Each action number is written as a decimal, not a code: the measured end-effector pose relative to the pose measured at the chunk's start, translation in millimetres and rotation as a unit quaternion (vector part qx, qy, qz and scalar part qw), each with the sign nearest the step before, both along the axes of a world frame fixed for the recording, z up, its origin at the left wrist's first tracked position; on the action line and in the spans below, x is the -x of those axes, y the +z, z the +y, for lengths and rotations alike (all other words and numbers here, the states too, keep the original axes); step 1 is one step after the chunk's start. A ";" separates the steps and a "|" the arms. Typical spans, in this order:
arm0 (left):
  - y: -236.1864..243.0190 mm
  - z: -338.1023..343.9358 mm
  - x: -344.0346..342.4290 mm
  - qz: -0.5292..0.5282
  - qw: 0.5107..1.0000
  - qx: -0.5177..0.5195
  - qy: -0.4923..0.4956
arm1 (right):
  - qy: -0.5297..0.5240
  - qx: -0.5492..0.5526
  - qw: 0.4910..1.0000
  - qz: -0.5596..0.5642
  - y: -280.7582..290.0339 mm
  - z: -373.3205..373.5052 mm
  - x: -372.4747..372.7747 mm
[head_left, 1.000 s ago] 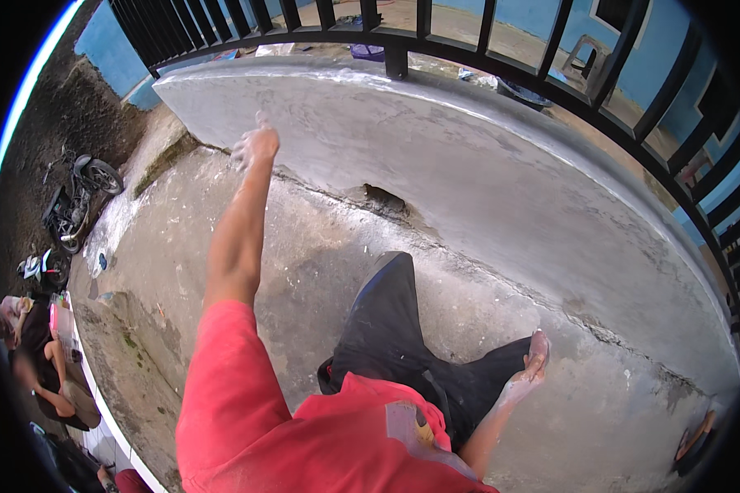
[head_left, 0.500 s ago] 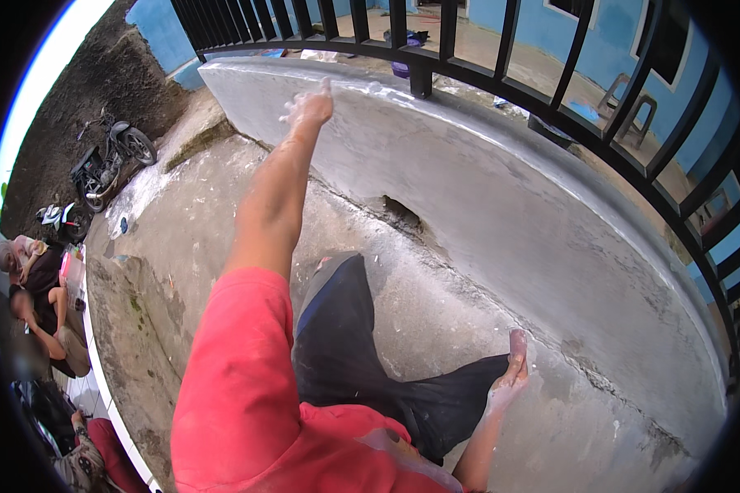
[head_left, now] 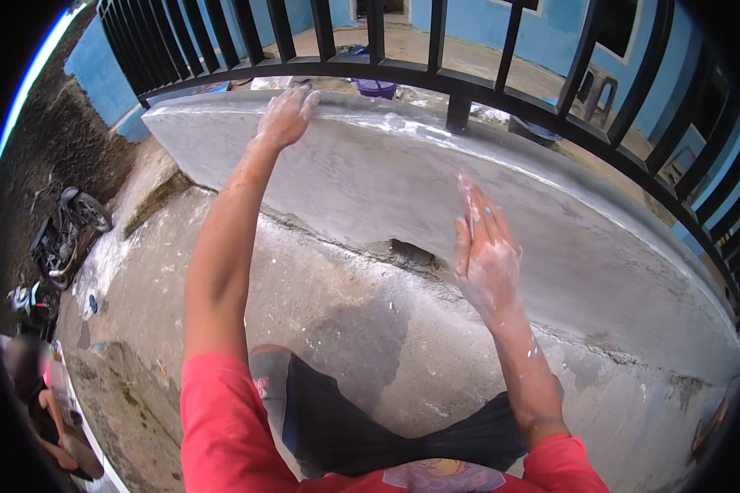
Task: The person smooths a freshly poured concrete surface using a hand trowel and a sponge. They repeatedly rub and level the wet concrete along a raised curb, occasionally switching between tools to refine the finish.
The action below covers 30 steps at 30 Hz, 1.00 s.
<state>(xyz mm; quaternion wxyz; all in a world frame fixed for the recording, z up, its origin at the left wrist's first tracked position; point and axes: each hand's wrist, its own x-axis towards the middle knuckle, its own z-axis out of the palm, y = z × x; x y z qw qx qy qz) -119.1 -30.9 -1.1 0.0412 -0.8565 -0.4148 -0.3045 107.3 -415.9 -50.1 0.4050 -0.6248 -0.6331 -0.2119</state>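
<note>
My left hand (head_left: 286, 117) reaches to the top edge of a low grey cement wall (head_left: 362, 177), its fingers apart and whitened with powder or paste. It rests on or just over that edge; nothing shows in its grasp. In front of the wall's middle, my right hand (head_left: 489, 259) is raised with fingers stretched upward and the thumb a little apart. White residue coats its back and wrist, with small pale blue specks. Whether it touches the wall I cannot tell. A wet white streak (head_left: 403, 125) runs along the wall's top.
A black metal fence (head_left: 411, 72) stands along the wall top. Below lies rough concrete ground (head_left: 345, 329), with a broken hole (head_left: 413, 253) at the wall's foot. Left are a motorcycle (head_left: 66, 234) and a seated person (head_left: 45, 403). Behind the fence are a purple container (head_left: 376, 88) and a chair (head_left: 596, 94).
My right hand has risen from low beside my knee to in front of the wall. The left hand stays at the wall top, and the view has shifted.
</note>
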 end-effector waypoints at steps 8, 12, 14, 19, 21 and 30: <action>11.0 142.1 39.1 -0.003 0.994 0.044 -0.101 | -0.259 0.126 0.951 -0.113 17.5 176.5 42.3; 7.8 133.0 28.3 0.035 0.990 0.114 -0.073 | -0.328 0.106 0.938 -0.032 11.1 255.5 86.8; 7.4 140.0 29.1 0.082 0.983 0.150 -0.069 | -0.221 0.146 0.961 -0.076 2.3 312.9 139.8; 3.6 144.1 47.7 0.042 0.990 0.103 -0.084 | -0.447 0.167 0.877 0.056 15.2 226.0 73.7; 4.9 137.1 36.7 0.039 0.991 0.100 -0.081 | -0.461 0.177 0.866 0.071 26.8 251.8 98.5; 17.4 128.4 41.5 0.049 0.982 0.145 -0.107 | -0.452 0.147 0.872 0.120 21.6 203.4 74.5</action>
